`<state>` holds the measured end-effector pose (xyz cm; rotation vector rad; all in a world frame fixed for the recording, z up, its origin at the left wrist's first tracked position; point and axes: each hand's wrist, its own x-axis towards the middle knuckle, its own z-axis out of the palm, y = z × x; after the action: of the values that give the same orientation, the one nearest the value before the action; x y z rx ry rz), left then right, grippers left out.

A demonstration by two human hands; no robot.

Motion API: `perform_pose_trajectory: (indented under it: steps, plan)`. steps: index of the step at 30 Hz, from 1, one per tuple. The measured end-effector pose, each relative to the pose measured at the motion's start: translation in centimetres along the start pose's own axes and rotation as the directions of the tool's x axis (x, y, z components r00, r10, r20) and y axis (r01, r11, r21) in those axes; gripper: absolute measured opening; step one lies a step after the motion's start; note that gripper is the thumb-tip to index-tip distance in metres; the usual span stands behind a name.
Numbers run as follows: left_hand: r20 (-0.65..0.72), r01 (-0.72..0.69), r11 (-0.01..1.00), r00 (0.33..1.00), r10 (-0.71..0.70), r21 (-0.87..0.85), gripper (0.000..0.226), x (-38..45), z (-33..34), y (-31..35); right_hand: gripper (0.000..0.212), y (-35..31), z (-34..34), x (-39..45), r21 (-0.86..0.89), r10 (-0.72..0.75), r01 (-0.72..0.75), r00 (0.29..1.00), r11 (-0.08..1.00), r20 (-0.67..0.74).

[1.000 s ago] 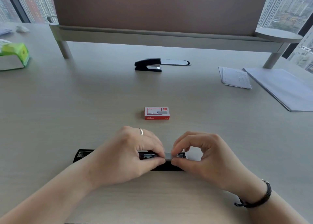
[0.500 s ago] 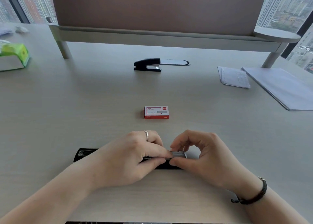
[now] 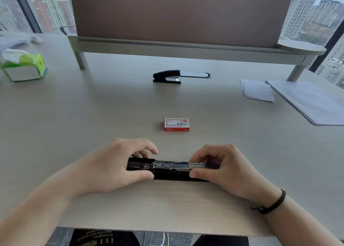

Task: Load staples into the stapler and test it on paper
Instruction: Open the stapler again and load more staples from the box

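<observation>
The open stapler point(image 3: 167, 168) lies flat near the counter's point(image 3: 93, 115) front edge so its metal channel faces up; left hand point(image 3: 111, 167) grips the rear to steady it, right hand point(image 3: 221, 169) pinches the staple strip point(image 3: 196, 164) into the channel, staple box point(image 3: 176, 124) just beyond

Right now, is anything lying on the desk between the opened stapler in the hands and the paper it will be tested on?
Nothing visible does. The opened stapler is near the desk's front edge, the paper sheets far right; bare desk lies between. The staple box sits off that line.
</observation>
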<state>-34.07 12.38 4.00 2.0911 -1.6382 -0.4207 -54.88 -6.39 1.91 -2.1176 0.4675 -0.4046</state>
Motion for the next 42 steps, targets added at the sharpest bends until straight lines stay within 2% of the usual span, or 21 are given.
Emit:
perform_pose_trajectory:
  steps: [4,8,11,13,16,18,20,27,31,35,40,42]
  plan:
    - [0.028,0.018,0.999,0.999,-0.019,0.049,0.028,-1.2,-1.4,-0.6,0.019,0.0,0.1,0.1,0.004,0.001,-0.001,1.000,1.000,-0.009]
    - [0.044,0.001,0.987,0.999,-0.008,0.159,0.028,-1.5,-2.5,-0.5,0.016,0.0,0.2,0.1,-0.011,0.000,0.000,1.000,1.000,-0.015]
    - [-0.048,-0.046,0.950,0.997,0.064,0.310,0.040,-0.9,-3.4,0.5,0.016,0.0,0.3,0.0,-0.026,-0.003,0.002,1.000,1.000,-0.019]
    - [-0.155,-0.066,0.939,0.980,0.124,0.338,0.045,-0.3,-3.9,1.5,0.015,0.0,0.2,-0.1,-0.033,0.004,-0.004,1.000,0.999,-0.020]
    - [-0.248,-0.139,0.970,0.950,0.187,0.199,0.056,0.5,-3.9,3.2,0.016,0.1,0.2,0.0,-0.026,0.013,-0.014,1.000,1.000,-0.027]
    - [-0.259,-0.173,0.983,0.948,0.183,0.062,0.070,0.8,-3.0,4.2,0.016,0.3,0.2,0.0,-0.025,0.007,-0.008,1.000,1.000,-0.026]
    - [-0.271,-0.192,0.981,0.947,0.175,-0.038,0.073,1.3,-1.4,4.6,0.016,0.5,0.3,0.0,-0.024,0.005,-0.005,1.000,1.000,-0.030]
    - [-0.258,-0.191,0.955,0.957,0.130,-0.226,0.038,2.6,4.1,3.7,0.023,1.1,0.1,0.1,-0.020,-0.012,0.012,1.000,1.000,-0.010]
    - [-0.279,-0.181,0.953,0.954,0.110,-0.242,0.030,2.4,4.6,3.3,0.040,0.8,0.0,0.2,0.133,-0.024,0.019,0.999,0.991,0.037]
    - [-0.280,-0.158,0.953,0.956,0.083,-0.258,0.032,2.0,4.9,3.5,0.042,0.5,-0.3,0.1,0.219,-0.064,0.053,0.997,0.974,0.040]
    - [-0.275,-0.158,0.962,0.957,0.093,-0.224,0.031,1.9,5.2,3.6,0.012,0.7,-0.3,0.3,0.217,-0.010,-0.004,0.998,0.976,0.063]
    - [-0.266,-0.160,0.962,0.959,0.098,-0.220,0.031,2.0,5.3,3.7,0.008,0.7,-0.4,0.2,0.206,0.003,-0.019,0.997,0.978,0.076]
